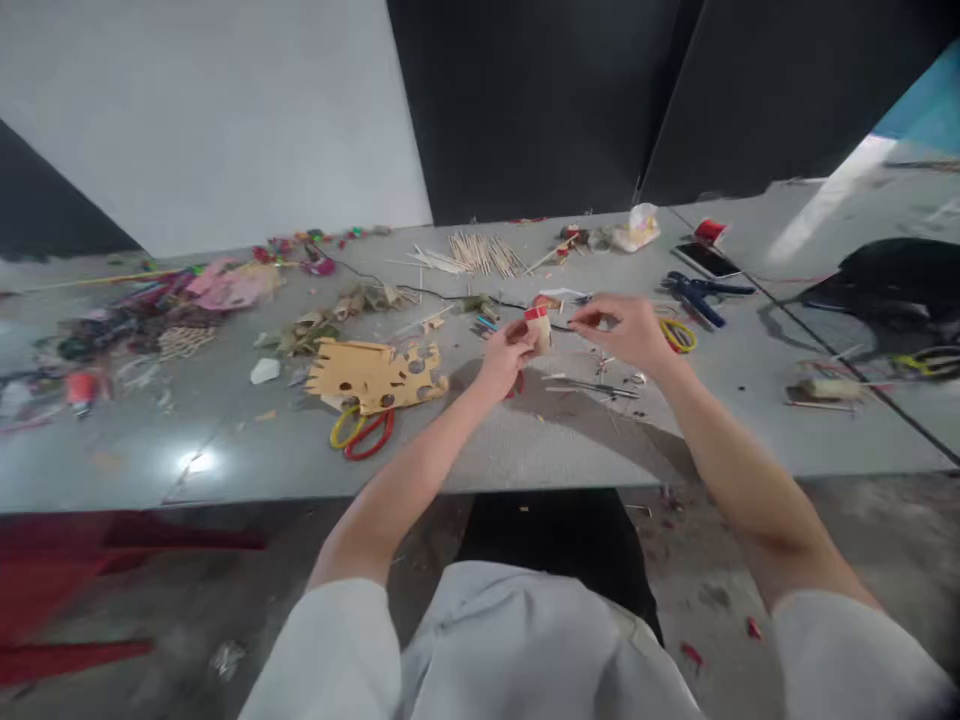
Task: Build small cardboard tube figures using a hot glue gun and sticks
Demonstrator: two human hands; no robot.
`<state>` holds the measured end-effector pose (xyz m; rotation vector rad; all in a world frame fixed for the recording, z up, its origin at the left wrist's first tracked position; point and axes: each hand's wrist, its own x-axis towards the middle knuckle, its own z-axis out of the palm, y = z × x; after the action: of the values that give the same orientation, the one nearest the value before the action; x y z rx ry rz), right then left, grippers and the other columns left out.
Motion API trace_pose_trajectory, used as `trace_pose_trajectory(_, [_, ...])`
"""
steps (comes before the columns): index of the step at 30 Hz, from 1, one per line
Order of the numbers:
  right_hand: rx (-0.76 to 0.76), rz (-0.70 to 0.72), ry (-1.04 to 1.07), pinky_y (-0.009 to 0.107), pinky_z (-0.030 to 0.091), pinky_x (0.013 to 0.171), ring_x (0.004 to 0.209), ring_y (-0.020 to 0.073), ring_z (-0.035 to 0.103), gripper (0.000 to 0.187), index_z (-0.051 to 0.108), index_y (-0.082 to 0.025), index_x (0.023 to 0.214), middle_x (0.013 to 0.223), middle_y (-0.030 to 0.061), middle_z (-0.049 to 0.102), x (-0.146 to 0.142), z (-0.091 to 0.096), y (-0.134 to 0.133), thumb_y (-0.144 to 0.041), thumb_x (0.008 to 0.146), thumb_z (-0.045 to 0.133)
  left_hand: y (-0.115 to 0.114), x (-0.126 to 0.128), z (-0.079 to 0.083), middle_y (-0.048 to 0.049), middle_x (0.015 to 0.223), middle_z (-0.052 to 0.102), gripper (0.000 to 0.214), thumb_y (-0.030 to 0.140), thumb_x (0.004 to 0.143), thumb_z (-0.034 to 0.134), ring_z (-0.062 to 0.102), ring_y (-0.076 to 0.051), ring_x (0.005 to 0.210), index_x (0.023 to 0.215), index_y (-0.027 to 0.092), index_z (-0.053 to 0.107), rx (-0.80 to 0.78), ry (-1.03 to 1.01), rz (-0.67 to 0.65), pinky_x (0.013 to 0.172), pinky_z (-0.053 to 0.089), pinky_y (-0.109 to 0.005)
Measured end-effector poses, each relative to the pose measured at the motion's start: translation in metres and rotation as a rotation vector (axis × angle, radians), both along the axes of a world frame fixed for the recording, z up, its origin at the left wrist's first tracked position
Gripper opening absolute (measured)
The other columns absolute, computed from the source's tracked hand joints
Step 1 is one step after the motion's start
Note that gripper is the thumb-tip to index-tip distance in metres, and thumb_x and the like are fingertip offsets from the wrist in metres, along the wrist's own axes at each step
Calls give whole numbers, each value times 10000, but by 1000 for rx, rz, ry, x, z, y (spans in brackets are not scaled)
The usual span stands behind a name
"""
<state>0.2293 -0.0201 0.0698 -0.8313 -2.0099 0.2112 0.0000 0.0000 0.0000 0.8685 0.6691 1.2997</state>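
Observation:
My left hand [508,362] is closed around a small pale cylinder with a red top [539,330], held over the middle of the grey table. To its right, my right hand [619,328] has its thumb and fingers pinched together, a short way from the cylinder. Something small and dark shows at those fingertips, too small to name. Below the hands lie thin dark sticks [592,388] and small scraps. Left of my left forearm is a piece of tan cardboard with holes [379,375], partly covering scissors with red and yellow handles [369,433].
Thin wooden sticks [486,253] lie at the back. Blue-handled pliers [697,297], a phone [706,260] and a red spool [709,231] are at the right. Pink cloth [232,284] and mixed scraps cover the left. The table's front edge [450,490] runs close before me.

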Motion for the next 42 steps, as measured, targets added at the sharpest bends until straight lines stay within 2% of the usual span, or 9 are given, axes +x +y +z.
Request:
trace_pose_trajectory(8, [135, -42, 85, 383, 631, 827, 853, 211, 732, 140, 808, -277, 1008, 985, 63, 789, -20, -22, 3, -373, 1023, 707, -6, 3, 4, -96, 1069, 798, 383, 309, 693, 978, 735, -241, 1014, 1002, 200, 781, 31, 14, 12, 868, 573, -354])
trace_pose_trajectory(14, [180, -56, 130, 396, 631, 846, 880, 217, 741, 100, 816, -283, 1026, 975, 58, 786, -23, -24, 1, -332, 1005, 732, -7, 5, 4, -79, 1056, 793, 383, 337, 691, 977, 724, -202, 949, 1002, 201, 799, 86, 1, 7, 791, 553, -304])
trace_pose_trajectory(19, [169, -27, 142, 390, 619, 826, 874, 212, 731, 84, 807, -281, 1035, 978, 58, 777, -24, -23, -1, -310, 994, 740, -8, 5, 4, -84, 1076, 794, 455, 384, 664, 1008, 722, -200, 968, 1027, 203, 801, 95, -28, -22, 823, 579, -305])
trace_pose_trajectory(22, [155, -23, 157, 378, 601, 788, 819, 197, 704, 78, 790, -269, 1023, 946, 50, 762, -26, -20, -4, -304, 995, 726, -10, 4, 6, -81, 1076, 793, 439, 372, 694, 1001, 725, -197, 960, 1044, 201, 797, 87, -62, -30, 852, 590, -321])
trace_pose_trajectory(25, [118, -46, 191, 371, 582, 772, 790, 191, 679, 70, 769, -259, 983, 895, 37, 746, -29, -20, -5, -315, 985, 727, -12, 4, 10, -75, 1031, 790, 310, 358, 798, 938, 724, -181, 916, 1000, 183, 780, 53, -89, -54, 857, 588, -316])
trace_pose_trajectory(29, [-1, -35, 306, 342, 553, 739, 784, 176, 657, 100, 737, -246, 980, 900, 30, 726, -31, -25, -2, -347, 973, 736, -15, 5, 15, -93, 1012, 792, 173, 328, 961, 795, 727, -165, 880, 1014, 169, 755, -63, -126, -72, 826, 558, -289])
trace_pose_trajectory(32, [-73, -40, 351, 321, 532, 725, 782, 166, 632, 142, 709, -240, 971, 886, 23, 696, -31, -30, 3, -381, 973, 727, -16, 6, 18, -78, 958, 776, 151, 333, 1018, 726, 731, -168, 846, 1020, 183, 728, -168, -186, -94, 812, 551, -297])
trace_pose_trajectory(38, [-168, -32, 358, 287, 480, 681, 726, 134, 569, 141, 664, -229, 964, 855, 6, 662, -32, -32, 6, -356, 955, 723, -21, 8, 29, -47, 806, 688, 245, 371, 1068, 627, 631, -140, 650, 937, 171, 681, -302, -224, -160, 668, 526, -285])
trace_pose_trajectory(42, [-166, -26, 392, 291, 482, 690, 733, 134, 564, 141, 665, -227, 947, 855, 6, 663, -37, -36, 7, -360, 955, 712, -24, 8, 31, 2, 718, 615, 133, 237, 953, 773, 544, -82, 591, 906, 148, 685, -259, -220, -175, 586, 443, -218])
